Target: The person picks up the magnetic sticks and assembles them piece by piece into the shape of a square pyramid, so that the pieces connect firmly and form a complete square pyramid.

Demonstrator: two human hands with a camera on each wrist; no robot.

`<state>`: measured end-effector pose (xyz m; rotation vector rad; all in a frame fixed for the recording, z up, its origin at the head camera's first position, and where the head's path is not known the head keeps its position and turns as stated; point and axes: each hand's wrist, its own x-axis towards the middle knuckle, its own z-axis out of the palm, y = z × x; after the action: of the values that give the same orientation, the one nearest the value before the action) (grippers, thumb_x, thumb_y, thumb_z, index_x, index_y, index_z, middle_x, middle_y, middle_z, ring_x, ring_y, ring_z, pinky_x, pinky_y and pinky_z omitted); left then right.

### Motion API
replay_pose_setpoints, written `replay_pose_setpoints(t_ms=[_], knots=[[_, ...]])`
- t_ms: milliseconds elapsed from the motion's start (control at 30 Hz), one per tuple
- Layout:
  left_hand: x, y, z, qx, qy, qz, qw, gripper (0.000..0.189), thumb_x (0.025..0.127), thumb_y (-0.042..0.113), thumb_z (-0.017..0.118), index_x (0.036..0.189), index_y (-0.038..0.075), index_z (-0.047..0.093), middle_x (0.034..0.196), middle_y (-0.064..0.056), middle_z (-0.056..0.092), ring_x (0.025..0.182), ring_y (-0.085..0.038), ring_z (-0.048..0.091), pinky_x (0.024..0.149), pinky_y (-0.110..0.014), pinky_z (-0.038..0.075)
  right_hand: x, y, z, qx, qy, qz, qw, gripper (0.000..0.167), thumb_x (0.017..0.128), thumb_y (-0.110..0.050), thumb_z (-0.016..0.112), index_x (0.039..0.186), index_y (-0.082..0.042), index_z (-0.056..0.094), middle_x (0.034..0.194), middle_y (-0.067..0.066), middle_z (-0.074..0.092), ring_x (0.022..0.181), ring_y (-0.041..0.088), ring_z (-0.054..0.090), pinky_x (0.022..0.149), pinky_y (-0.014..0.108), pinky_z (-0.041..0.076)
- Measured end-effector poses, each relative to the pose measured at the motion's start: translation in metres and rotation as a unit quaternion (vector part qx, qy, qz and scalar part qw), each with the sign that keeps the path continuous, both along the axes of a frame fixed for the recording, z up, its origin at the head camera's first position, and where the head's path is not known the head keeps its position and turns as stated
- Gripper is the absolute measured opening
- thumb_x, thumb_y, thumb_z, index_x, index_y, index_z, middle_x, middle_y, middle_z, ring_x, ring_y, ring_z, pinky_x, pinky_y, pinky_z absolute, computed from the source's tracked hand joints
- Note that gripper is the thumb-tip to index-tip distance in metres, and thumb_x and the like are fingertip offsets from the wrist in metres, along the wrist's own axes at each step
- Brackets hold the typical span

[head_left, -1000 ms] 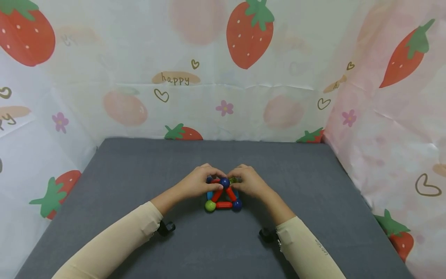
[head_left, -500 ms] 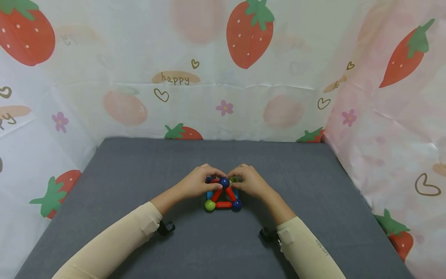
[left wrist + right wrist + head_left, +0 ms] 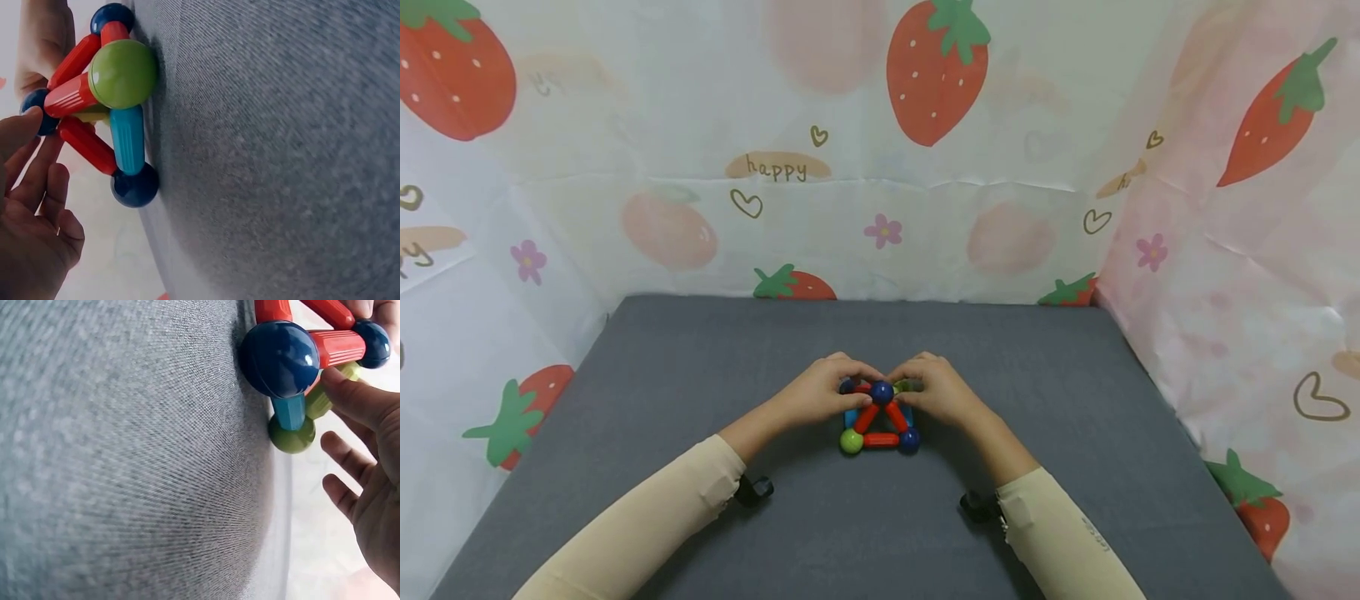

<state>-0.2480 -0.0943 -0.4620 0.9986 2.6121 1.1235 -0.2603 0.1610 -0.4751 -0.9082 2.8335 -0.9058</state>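
Observation:
A pyramid of toy building rods and balls stands mid-table. Its front base corners are a lime-green ball and a dark blue ball, joined by a red rod. More red rods slope up to a blue top ball. A turquoise rod forms one base side. My left hand pinches the top ball, its thumb against it in the left wrist view. With thumb and fingers, my right hand holds the yellow-green sloping rod close below that ball. The fingers partly hide the structure's back.
A grey cloth covers the table. Behind and beside it hang white sheets printed with strawberries. Black wrist straps sit at both cuffs of the beige sleeves.
Both hands stay at the top of the pyramid, almost still. The left hand and forearm have shifted very slightly left.

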Motion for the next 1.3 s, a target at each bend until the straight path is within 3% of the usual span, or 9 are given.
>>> replay_pose_setpoints(t_ms=[433, 667, 933, 1300], knots=[[-0.007, -0.006, -0.008, -0.026, -0.002, 0.034, 0.9991, 0.030, 0.095, 0.025, 0.076, 0.125, 0.024, 0.073, 0.116, -0.002, 0.063, 0.105, -0.021, 0.057, 0.080, -0.036, 0.049, 0.002, 0.000, 0.001, 0.000, -0.001, -0.007, 1.0000, 0.024, 0.091, -0.016, 0.079, 0.114, -0.023, 0.078, 0.113, -0.004, 0.070, 0.111, 0.019, 0.057, 0.094, 0.045, 0.051], [-0.015, -0.001, -0.012, -0.049, 0.011, 0.022, 0.9985, 0.031, 0.093, 0.024, 0.079, 0.123, 0.025, 0.075, 0.111, 0.009, 0.069, 0.101, -0.020, 0.054, 0.079, -0.033, 0.048, 0.002, 0.000, 0.000, -0.010, 0.002, -0.003, 0.9999, 0.024, 0.091, -0.015, 0.080, 0.113, -0.022, 0.079, 0.113, -0.004, 0.072, 0.109, 0.019, 0.057, 0.094, 0.045, 0.050], [-0.016, -0.001, -0.013, -0.047, 0.027, 0.015, 0.9984, 0.024, 0.093, 0.020, 0.077, 0.118, 0.020, 0.077, 0.107, 0.006, 0.072, 0.098, -0.021, 0.055, 0.077, -0.031, 0.048, 0.002, 0.000, -0.003, -0.008, 0.004, -0.003, 1.0000, 0.022, 0.091, -0.016, 0.079, 0.113, -0.022, 0.079, 0.112, -0.004, 0.072, 0.108, 0.018, 0.057, 0.094, 0.044, 0.049], [-0.020, -0.003, -0.016, -0.029, 0.022, 0.020, 0.9991, 0.020, 0.096, 0.023, 0.074, 0.115, 0.026, 0.076, 0.104, 0.012, 0.070, 0.097, -0.019, 0.055, 0.078, -0.032, 0.047, 0.003, 0.000, -0.002, -0.006, -0.001, -0.015, 0.9999, 0.021, 0.091, -0.018, 0.079, 0.112, -0.023, 0.079, 0.112, -0.003, 0.070, 0.111, 0.020, 0.056, 0.096, 0.047, 0.048]])
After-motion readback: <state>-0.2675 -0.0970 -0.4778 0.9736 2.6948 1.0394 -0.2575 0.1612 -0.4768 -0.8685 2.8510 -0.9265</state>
